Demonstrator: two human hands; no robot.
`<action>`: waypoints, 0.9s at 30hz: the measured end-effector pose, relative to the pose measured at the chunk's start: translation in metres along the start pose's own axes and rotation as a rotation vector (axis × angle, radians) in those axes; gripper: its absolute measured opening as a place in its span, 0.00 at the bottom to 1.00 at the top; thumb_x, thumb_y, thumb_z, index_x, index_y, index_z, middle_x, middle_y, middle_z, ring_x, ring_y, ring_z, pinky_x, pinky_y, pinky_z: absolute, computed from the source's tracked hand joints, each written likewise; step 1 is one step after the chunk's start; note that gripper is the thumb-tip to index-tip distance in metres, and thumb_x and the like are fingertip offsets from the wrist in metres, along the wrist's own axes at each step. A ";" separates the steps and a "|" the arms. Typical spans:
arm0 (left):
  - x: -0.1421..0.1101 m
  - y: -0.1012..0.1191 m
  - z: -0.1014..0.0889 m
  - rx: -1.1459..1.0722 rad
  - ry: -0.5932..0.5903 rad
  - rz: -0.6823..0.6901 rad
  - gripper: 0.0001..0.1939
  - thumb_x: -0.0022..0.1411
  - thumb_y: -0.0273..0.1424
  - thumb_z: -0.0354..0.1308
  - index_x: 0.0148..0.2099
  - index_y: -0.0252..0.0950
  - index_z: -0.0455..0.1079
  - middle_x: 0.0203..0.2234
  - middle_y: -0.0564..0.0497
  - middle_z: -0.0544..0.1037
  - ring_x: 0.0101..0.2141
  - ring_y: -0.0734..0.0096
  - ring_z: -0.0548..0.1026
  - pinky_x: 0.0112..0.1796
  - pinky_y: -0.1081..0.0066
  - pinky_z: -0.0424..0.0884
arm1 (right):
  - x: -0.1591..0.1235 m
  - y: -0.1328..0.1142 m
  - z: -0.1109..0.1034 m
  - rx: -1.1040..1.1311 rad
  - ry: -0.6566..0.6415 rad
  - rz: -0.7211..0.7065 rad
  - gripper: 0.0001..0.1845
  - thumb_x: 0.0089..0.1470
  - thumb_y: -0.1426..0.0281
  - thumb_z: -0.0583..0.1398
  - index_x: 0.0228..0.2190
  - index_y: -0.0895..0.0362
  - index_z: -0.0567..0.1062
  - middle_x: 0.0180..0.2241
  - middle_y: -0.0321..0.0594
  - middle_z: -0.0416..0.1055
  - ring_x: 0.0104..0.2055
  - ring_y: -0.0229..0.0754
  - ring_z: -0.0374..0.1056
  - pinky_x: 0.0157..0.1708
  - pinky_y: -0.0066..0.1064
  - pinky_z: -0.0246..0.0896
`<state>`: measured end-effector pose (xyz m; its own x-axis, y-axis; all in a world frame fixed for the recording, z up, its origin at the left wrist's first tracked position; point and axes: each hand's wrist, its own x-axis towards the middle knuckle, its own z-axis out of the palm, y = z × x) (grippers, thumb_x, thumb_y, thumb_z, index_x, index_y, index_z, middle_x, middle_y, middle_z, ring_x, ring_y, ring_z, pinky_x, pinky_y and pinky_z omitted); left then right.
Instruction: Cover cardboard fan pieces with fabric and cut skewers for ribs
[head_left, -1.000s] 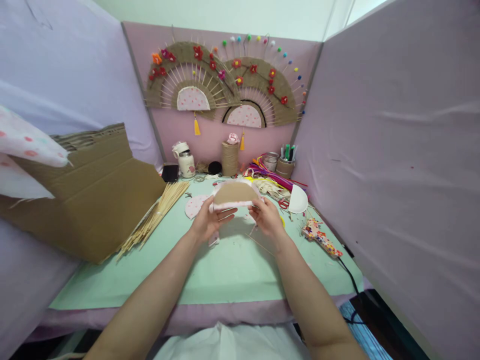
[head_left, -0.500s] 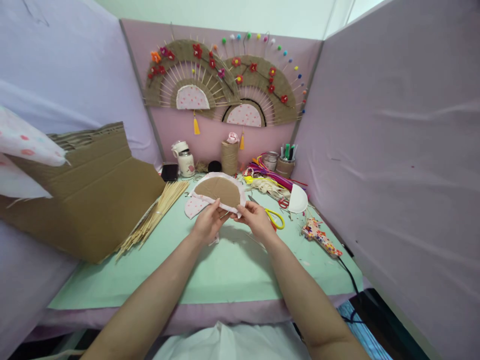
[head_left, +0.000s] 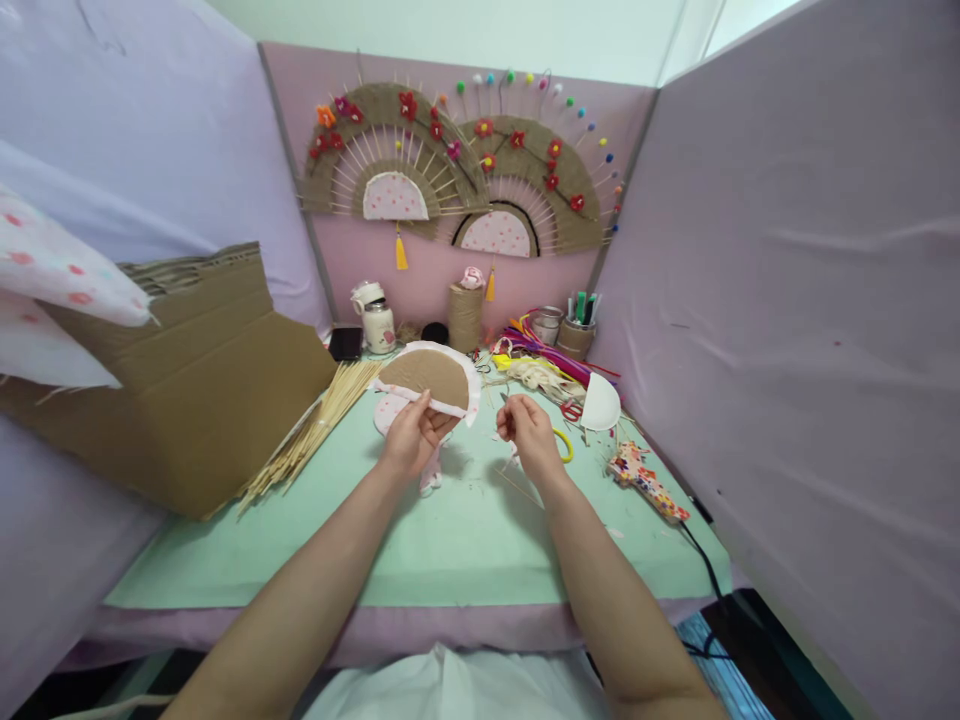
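Observation:
My left hand [head_left: 414, 440] is closed on the lower edge of a cardboard half-circle [head_left: 431, 377], its thumb on top. White dotted fabric is folded over the rim of that piece. Apart from it, to the right, my right hand [head_left: 527, 430] has its fingers curled together; whatever they pinch, if anything, is too small to make out. Beneath this hand lie scissors with a yellow handle [head_left: 564, 446], mostly covered by it. A rounded piece of pink-dotted fabric [head_left: 387, 412] rests on the table behind my left hand.
Bamboo sticks [head_left: 311, 430] and a big cardboard sheet [head_left: 202, 400] are at the left. A flower-patterned glue gun [head_left: 646, 480] with a cord lies right, near a white half-circle [head_left: 601, 403]. Twine [head_left: 466, 318], a bottle [head_left: 379, 327] and a pen holder [head_left: 575, 338] stand behind.
My right hand has let go of the half-circle's edge and moved right, over the scissors. The left hand keeps the piece, which has shifted slightly left.

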<state>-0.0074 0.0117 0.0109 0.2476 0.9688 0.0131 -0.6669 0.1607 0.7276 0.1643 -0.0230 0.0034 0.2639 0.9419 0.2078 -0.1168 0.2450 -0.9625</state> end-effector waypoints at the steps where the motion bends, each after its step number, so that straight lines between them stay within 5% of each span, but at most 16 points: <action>1: 0.000 0.000 0.000 0.005 -0.001 -0.002 0.09 0.63 0.31 0.53 0.43 0.32 0.70 0.35 0.44 0.81 0.39 0.65 0.79 0.46 0.62 0.72 | 0.000 0.000 0.000 -0.029 0.003 -0.018 0.19 0.53 0.55 0.55 0.21 0.55 0.64 0.18 0.32 0.65 0.18 0.31 0.57 0.19 0.24 0.51; 8: 0.000 -0.001 0.000 -0.009 0.002 -0.020 0.11 0.63 0.31 0.54 0.45 0.32 0.70 0.36 0.44 0.81 0.36 0.65 0.80 0.47 0.60 0.72 | -0.001 -0.002 -0.002 -0.141 0.028 -0.063 0.21 0.54 0.53 0.55 0.19 0.55 0.64 0.15 0.30 0.61 0.16 0.32 0.54 0.19 0.26 0.50; 14: -0.002 -0.001 0.001 -0.040 -0.004 -0.041 0.09 0.63 0.30 0.53 0.43 0.32 0.70 0.34 0.45 0.81 0.36 0.66 0.80 0.45 0.63 0.74 | 0.004 0.006 -0.002 -0.091 0.037 -0.120 0.08 0.48 0.63 0.59 0.29 0.56 0.69 0.26 0.36 0.71 0.24 0.35 0.63 0.26 0.27 0.58; 20: -0.001 0.000 -0.001 0.000 0.005 -0.029 0.08 0.61 0.30 0.57 0.42 0.32 0.71 0.34 0.44 0.81 0.35 0.66 0.80 0.47 0.60 0.72 | 0.000 -0.001 -0.003 -0.168 0.061 -0.133 0.14 0.49 0.61 0.59 0.36 0.55 0.71 0.32 0.39 0.73 0.31 0.39 0.68 0.31 0.31 0.63; 23: 0.000 0.000 -0.001 0.003 0.014 -0.009 0.08 0.61 0.30 0.57 0.42 0.32 0.71 0.34 0.44 0.81 0.37 0.66 0.79 0.46 0.61 0.73 | -0.015 -0.017 -0.025 -0.379 0.070 -0.206 0.14 0.50 0.59 0.60 0.36 0.55 0.73 0.36 0.41 0.74 0.37 0.43 0.68 0.38 0.34 0.63; 27: 0.000 0.000 0.001 0.006 0.039 0.010 0.07 0.61 0.29 0.56 0.41 0.31 0.71 0.34 0.44 0.81 0.36 0.68 0.79 0.44 0.64 0.74 | -0.039 -0.030 -0.090 -0.785 0.188 -0.215 0.17 0.52 0.58 0.58 0.38 0.56 0.74 0.40 0.47 0.73 0.40 0.47 0.68 0.40 0.37 0.63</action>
<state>-0.0070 0.0119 0.0114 0.2132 0.9770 -0.0063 -0.6648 0.1498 0.7318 0.2434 -0.0881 0.0088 0.3674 0.8218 0.4355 0.6374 0.1185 -0.7613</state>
